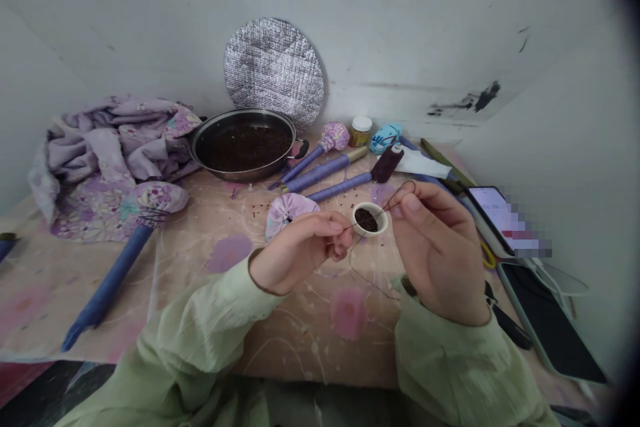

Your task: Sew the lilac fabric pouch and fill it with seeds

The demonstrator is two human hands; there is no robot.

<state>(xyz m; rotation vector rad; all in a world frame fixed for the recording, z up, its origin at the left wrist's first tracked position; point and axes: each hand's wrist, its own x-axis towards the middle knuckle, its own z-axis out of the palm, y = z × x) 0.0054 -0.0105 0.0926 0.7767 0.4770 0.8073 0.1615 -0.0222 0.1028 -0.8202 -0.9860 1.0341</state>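
Note:
A thin dark thread runs between my hands, with a loose length hanging down over the tablecloth. My left hand pinches one part of it between thumb and fingers. Higher and to the right, my right hand holds the thread between thumb and forefinger; whether a needle is there is too small to tell. Behind the thread, between the hands, stands a small white cup of dark grains. A gathered round piece of floral fabric lies just behind my left hand, partly hidden by it.
A pan of dark grains stands at the back, a silver disc behind it. Purple cloth and a fabric-headed stick lie left. A dark thread spool, wrapped sticks and a jar are behind; phones lie right.

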